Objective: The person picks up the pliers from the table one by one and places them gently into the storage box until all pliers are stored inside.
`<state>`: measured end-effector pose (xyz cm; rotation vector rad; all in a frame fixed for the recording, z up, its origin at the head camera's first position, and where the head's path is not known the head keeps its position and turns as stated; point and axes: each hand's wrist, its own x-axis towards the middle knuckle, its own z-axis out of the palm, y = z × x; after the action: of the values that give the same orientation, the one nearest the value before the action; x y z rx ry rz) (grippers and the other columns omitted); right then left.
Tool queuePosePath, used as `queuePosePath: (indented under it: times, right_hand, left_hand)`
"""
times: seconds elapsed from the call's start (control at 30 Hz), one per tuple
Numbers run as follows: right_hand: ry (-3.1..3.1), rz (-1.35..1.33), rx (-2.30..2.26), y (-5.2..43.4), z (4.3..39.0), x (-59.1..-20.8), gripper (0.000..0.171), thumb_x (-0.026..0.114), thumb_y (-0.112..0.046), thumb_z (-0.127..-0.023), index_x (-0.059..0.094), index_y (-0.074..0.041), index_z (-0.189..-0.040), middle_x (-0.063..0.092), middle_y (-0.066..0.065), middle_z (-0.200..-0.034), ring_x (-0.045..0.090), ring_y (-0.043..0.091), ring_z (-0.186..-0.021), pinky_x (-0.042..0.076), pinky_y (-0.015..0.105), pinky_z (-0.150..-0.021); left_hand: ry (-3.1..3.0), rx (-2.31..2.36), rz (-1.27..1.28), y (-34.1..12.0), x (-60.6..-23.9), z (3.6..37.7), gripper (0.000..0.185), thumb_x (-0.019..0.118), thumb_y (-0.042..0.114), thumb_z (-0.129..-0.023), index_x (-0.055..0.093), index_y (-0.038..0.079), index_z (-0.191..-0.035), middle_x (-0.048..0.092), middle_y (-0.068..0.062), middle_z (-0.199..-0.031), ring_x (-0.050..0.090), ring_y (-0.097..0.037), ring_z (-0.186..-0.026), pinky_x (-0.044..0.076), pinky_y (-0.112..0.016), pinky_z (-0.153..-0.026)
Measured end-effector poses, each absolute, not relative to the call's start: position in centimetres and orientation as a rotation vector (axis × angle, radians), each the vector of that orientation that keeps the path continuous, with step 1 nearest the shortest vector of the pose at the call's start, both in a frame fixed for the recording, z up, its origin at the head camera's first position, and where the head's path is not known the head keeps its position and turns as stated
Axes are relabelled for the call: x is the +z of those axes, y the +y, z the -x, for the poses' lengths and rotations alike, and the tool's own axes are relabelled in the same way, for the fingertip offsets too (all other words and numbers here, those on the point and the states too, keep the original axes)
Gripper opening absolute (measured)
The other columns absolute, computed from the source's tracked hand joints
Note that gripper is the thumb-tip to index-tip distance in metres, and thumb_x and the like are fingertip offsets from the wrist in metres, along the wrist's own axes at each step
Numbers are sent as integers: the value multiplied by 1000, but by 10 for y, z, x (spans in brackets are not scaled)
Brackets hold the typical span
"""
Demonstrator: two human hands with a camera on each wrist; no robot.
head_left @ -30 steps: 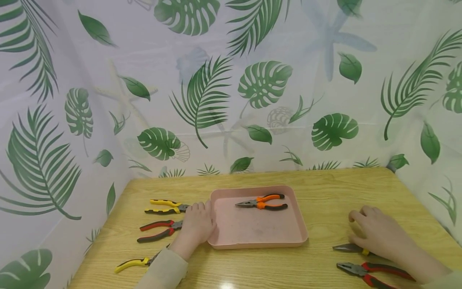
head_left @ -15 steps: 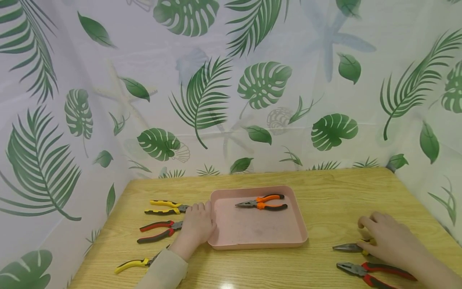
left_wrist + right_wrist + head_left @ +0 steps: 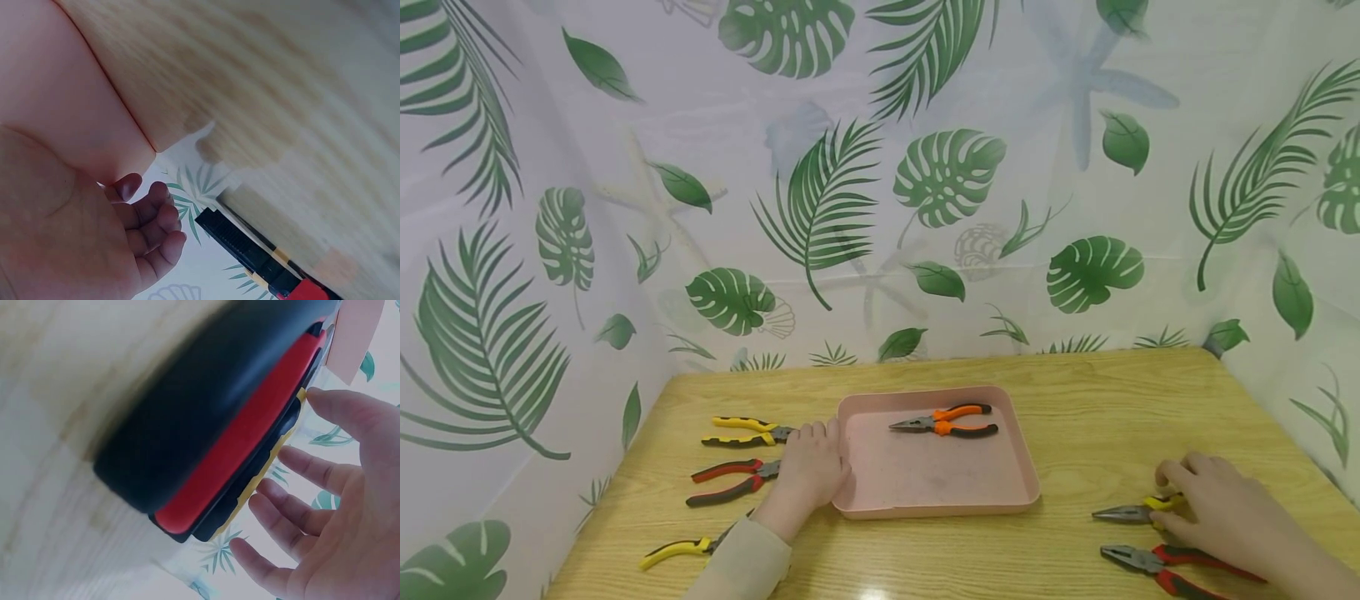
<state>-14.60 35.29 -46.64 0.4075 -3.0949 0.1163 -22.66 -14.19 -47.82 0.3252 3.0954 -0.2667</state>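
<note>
My left hand [image 3: 811, 462] holds the left rim of a pink tray [image 3: 917, 510]; in the left wrist view its fingers [image 3: 167, 215] curve loosely outside the tray wall and the thumb is hidden. Inside the tray lie long-nose pliers [image 3: 942, 420] with orange and black handles. Over at the right, my right hand [image 3: 1228, 508] is over yellow-handled long-nose pliers [image 3: 1123, 515], its thumb at the near handle. In the right wrist view the relaxed fingers [image 3: 290, 515] lie spread along the yellow handle edge. Red-and-black pliers [image 3: 1138, 558] lie just in front, partly under the forearm.
Left of the tray lie yellow-and-black pliers [image 3: 745, 432], red-and-black pliers [image 3: 733, 482] and smaller yellow-handled pliers [image 3: 681, 550], the last partly behind the left sleeve. A leaf-patterned cloth [image 3: 880, 208] lines the back and sides of the wooden table [image 3: 1075, 392].
My right hand has shifted right and slightly toward me, lowering along the yellow-handled pliers and showing more of their yellow handle. My left hand and the tray keep their places.
</note>
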Motion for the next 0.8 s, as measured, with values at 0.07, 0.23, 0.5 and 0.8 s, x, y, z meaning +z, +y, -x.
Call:
queuePosePath:
  times: [0.07,0.23,0.5,0.8]
  right_hand:
    - [-3097,-417,130,354,146,-467,37,89,-40,-83,67,-17,-102,59,2,-91,54,19,-75,46,39,-57]
    - [-3118,-431,163,360,148,-473,36,87,-42,-85,66,-19,-102,59,1,-94,54,19,-79,47,38,-60]
    - [-3093,-445,112,360,144,-476,39,91,-42,-79,66,-20,-99,58,2,-97,53,22,-83,49,43,-66]
    - [-3077,-457,112,362,143,-481,41,94,-41,-76,64,-22,-97,57,1,-98,53,24,-89,51,47,-76]
  left_hand:
    - [3095,-269,-325,-142,-479,227,48,50,35,-108,50,2,-142,63,-16,-111,62,-31,-105,51,-46,-98]
    - [3105,-261,-328,-144,-480,229,42,50,35,-107,52,2,-135,61,-14,-104,60,-29,-99,51,-46,-95]
    - [3101,-255,-322,-143,-479,228,41,50,35,-108,52,2,-133,61,-14,-104,61,-29,-100,51,-45,-95]
    - [3076,-268,-320,-143,-479,227,41,48,36,-109,50,3,-135,62,-14,-108,62,-30,-103,51,-46,-98]
